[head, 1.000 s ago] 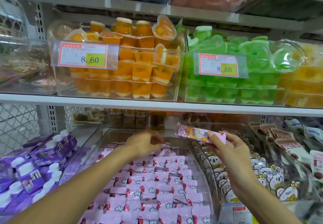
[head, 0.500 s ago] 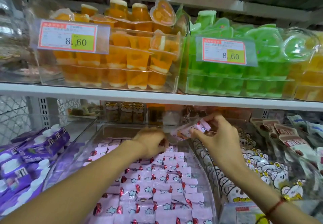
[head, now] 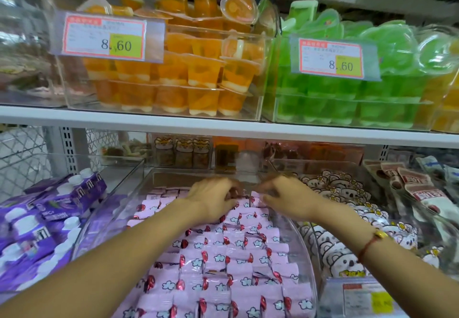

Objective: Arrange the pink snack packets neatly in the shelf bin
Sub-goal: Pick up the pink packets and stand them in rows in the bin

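The clear bin (head: 139, 194) on the lower shelf holds rows of pink packets (head: 223, 258). To its left lie purple cartons (head: 49, 208); to its right, koala packets (head: 332, 238). On the upper shelf (head: 223, 126), orange jelly cups (head: 173, 76) and green jelly cups (head: 347, 99) stand behind price tags (head: 104, 37). The shelf edge overhangs the bin's rear.

One second ago the right hand (head: 285, 198) held one packet raised, long axis roughly horizontal. Now both hands are lowered to the rear rows, close together. The left hand (head: 211, 198) rests on the packets with fingers curled down; a grip cannot be confirmed. The right hand's fingers curl over a packet end; motion blur hides the grip.

The stacked packets lie overlapped in rows, long axes running left to right across the bin.
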{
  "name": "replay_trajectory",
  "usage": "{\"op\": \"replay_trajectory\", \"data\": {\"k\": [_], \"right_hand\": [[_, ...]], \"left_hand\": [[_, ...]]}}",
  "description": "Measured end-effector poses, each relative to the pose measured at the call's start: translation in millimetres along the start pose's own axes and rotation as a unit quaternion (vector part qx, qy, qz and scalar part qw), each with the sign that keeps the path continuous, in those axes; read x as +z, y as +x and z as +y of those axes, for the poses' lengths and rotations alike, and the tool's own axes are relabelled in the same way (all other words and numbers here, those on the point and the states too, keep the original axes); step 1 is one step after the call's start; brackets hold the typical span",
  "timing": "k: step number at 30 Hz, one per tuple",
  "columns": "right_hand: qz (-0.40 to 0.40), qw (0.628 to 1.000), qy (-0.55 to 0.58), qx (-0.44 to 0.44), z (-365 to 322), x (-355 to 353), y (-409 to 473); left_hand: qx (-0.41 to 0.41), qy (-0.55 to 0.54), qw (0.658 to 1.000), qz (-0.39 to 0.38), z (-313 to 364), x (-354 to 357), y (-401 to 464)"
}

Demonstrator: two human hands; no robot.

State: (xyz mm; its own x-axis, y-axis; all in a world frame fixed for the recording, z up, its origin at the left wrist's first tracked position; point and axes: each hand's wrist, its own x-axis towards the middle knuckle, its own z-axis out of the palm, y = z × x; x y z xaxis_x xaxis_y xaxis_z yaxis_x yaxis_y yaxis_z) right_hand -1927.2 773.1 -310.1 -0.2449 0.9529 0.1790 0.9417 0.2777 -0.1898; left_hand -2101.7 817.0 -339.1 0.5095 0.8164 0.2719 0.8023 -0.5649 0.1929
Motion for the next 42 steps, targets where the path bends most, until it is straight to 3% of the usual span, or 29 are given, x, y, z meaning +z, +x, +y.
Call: {"op": "replay_trajectory", "data": {"k": [5, 10, 13, 15, 18, 20, 22, 24, 26, 29, 31, 39, 42], "right_hand": [[0.169, 0.983, 0.007, -0.069, -11, 13, -68], [0.129, 0.984, 0.024, -0.117, -18, 22, -96], [0.133, 0.984, -0.006, -0.115, -18, 23, -97], [0.129, 0.984, -0.034, -0.114, -19, 20, -98], [0.152, 0.978, -0.092, -0.110, -29, 13, -105], [0.188, 0.973, -0.047, -0.122, -46, 12, -114], [0.163, 0.977, 0.000, -0.135, -64, 18, -121], [0.099, 0.985, 0.001, -0.142, -75, 31, -126], [0.051, 0.987, -0.018, -0.149, -75, 41, -128], [0.053, 0.987, -0.011, -0.151, -74, 41, -127], [0.049, 0.988, 0.000, -0.146, -74, 41, -125], [0.006, 0.990, 0.127, -0.065, -62, 24, -116], [0.092, 0.990, 0.106, -0.006, -59, 19, -85]], "left_hand": [[0.067, -0.023, 0.996, -0.044, 10, -2, 0], [0.067, 0.105, 0.983, -0.133, 11, 4, 4], [0.047, 0.126, 0.978, -0.158, 17, 2, 2], [0.029, 0.084, 0.989, -0.117, 22, -9, -5], [0.007, 0.047, 0.998, 0.051, 23, -34, -35], [-0.003, 0.079, 0.980, 0.184, 14, -52, -71], [-0.018, 0.124, 0.957, 0.260, -1, -66, -112], [-0.065, 0.130, 0.955, 0.258, -15, -69, -151], [-0.154, 0.099, 0.961, 0.207, -25, -63, -178], [-0.261, -0.001, 0.949, 0.179, -34, -54, -195], [-0.276, -0.053, 0.943, 0.178, -33, -51, -197], [-0.257, -0.068, 0.946, 0.188, -16, -44, -197], [-0.253, -0.105, 0.944, 0.182, -19, -47, -192]]}}
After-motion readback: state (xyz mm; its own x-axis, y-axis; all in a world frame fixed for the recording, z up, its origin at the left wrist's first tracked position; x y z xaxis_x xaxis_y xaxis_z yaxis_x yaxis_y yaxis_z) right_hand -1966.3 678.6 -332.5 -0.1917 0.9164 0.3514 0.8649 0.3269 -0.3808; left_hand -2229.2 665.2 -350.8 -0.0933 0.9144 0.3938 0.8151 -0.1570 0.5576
